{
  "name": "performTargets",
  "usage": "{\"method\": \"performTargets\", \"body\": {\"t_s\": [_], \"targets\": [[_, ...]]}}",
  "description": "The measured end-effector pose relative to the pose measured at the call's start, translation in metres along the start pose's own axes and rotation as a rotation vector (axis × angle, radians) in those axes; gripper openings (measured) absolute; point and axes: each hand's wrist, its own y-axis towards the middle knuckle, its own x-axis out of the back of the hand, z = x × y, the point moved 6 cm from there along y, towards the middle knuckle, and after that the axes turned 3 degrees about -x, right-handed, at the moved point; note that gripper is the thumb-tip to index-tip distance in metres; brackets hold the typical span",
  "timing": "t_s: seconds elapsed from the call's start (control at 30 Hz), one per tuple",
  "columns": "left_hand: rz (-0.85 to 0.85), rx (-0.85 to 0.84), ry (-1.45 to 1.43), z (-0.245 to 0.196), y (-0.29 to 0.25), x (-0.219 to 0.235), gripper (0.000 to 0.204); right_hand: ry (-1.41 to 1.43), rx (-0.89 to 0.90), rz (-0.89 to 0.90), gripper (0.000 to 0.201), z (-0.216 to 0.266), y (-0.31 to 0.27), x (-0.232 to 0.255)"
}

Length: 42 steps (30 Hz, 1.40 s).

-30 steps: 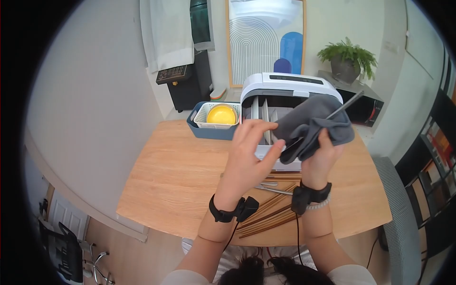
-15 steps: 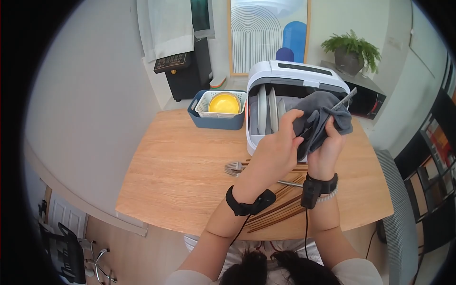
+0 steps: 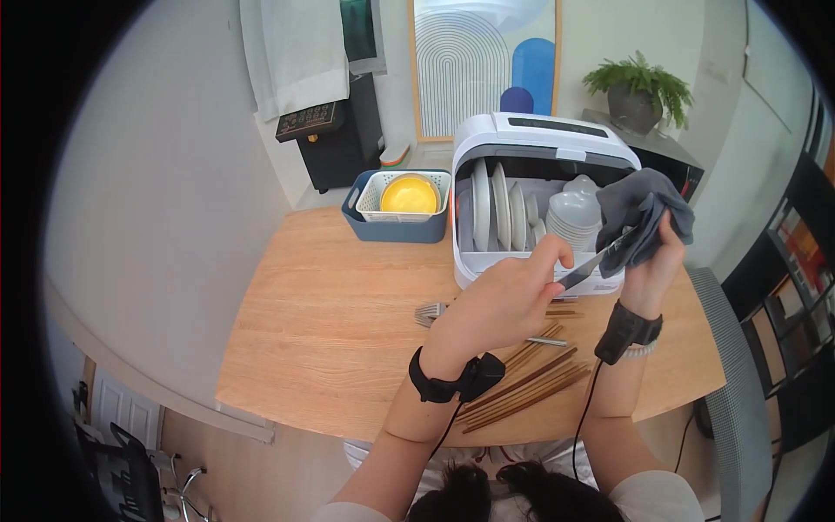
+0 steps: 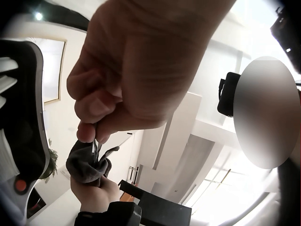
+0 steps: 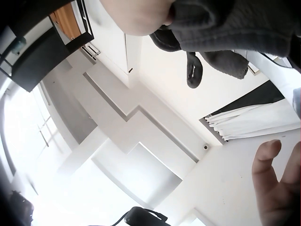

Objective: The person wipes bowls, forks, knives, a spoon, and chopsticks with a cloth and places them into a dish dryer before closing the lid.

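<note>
My left hand [image 3: 504, 296] pinches one end of a flat metal knife [image 3: 581, 274] between thumb and forefinger, above the table in front of the open dish cabinet. A dark grey cloth [image 3: 645, 204] wraps the other end, hiding it. My right hand [image 3: 654, 268] grips that cloth at the cabinet's right front corner. Seen from the left wrist, the cloth [image 4: 84, 162] is bunched just beyond the left fingertips. In the right wrist view the cloth [image 5: 235, 28] hangs in folds with a small loop.
Plates [image 3: 500, 204] and stacked bowls [image 3: 574, 217] stand inside the white dish cabinet [image 3: 544, 130]. Wooden chopsticks [image 3: 526, 396] and forks [image 3: 428, 313] lie on the table [image 3: 296, 331]. A blue basin [image 3: 391, 230] with a white basket and yellow bowl sits at the back left.
The right hand and cloth have moved right, away from the left hand, baring more of the knife between them. The bowls in the cabinet have come into view.
</note>
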Motion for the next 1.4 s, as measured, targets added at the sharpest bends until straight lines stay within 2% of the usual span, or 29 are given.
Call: {"method": "performTargets", "body": {"t_s": [0.17,0.27,0.33,0.37,0.43,0.47,0.5,0.53,0.57,0.63,0.7,0.73,0.83,0.97,1.03,1.1,1.23,1.27,1.33,1.37,1.4], "targets": [[-0.004,-0.023,-0.038,-0.002,-0.001,0.004,0.022,0.025,-0.001,-0.011,0.021,0.005,0.004,0.005],[-0.019,0.06,-0.157,0.002,-0.002,0.005,0.019,0.064,-0.013,0.017,0.02,0.004,0.005,0.004],[-0.092,0.19,-0.463,0.011,-0.004,0.004,0.019,0.126,-0.036,0.031,0.019,0.001,0.004,0.002],[-0.094,0.19,-0.463,0.01,-0.003,0.004,0.019,0.126,-0.037,0.032,0.019,0.001,0.001,-0.003],[-0.166,0.264,-0.782,0.014,0.0,0.004,0.02,0.212,-0.125,-0.006,0.019,-0.008,-0.01,-0.011],[-0.166,0.265,-0.781,0.018,0.002,0.001,0.02,0.178,-0.142,-0.051,0.02,-0.01,-0.02,-0.021],[-0.164,0.274,-0.92,0.025,0.004,-0.005,0.019,0.178,-0.142,-0.051,0.02,-0.016,-0.024,-0.02],[-0.161,0.282,-1.059,0.028,0.006,-0.011,0.018,0.149,-0.146,0.038,0.019,-0.025,-0.026,-0.019],[-0.161,0.284,-1.059,0.026,0.009,-0.016,0.018,0.119,-0.15,0.126,0.018,-0.031,-0.03,-0.023],[-0.206,0.402,-1.245,0.027,0.011,-0.03,0.016,0.096,-0.107,0.164,0.015,-0.035,-0.041,-0.038],[-0.184,0.411,-1.258,0.032,0.01,-0.031,0.014,0.065,-0.111,0.136,0.015,-0.034,-0.045,-0.046],[-0.176,0.415,-1.257,0.035,0.011,-0.032,0.013,0.067,-0.115,0.055,0.015,-0.033,-0.042,-0.043],[-0.132,0.405,-1.238,0.039,0.009,-0.038,0.009,0.031,-0.082,0.126,0.016,-0.017,-0.041,-0.049],[-0.015,0.415,-1.181,0.036,0.01,-0.044,0.008,-0.015,0.012,0.1,0.015,-0.005,-0.019,-0.024],[-0.003,0.424,-1.153,0.04,0.01,-0.039,0.008,-0.019,0.022,0.151,0.017,0.002,-0.007,-0.011],[0.034,0.458,-1.072,0.05,0.011,-0.036,0.011,0.029,0.047,-0.053,0.016,0.01,0.006,0.005],[0.018,0.497,-1.11,0.072,0.012,-0.03,0.012,-0.001,0.006,-0.01,0.018,0.003,0.033,0.038],[-0.029,0.509,-1.108,0.083,0.012,-0.027,0.012,-0.003,0.005,-0.015,0.018,0.001,0.035,0.041],[-0.13,0.506,-1.111,0.099,0.011,-0.016,0.013,0.042,0.024,-0.076,0.019,0.0,0.041,0.05],[-0.126,0.507,-1.11,0.104,0.01,-0.012,0.013,0.043,0.027,-0.079,0.019,-0.001,0.045,0.056],[-0.175,0.501,-0.988,0.11,0.009,-0.003,0.013,0.018,0.05,-0.137,0.019,0.0,0.05,0.068]]}}
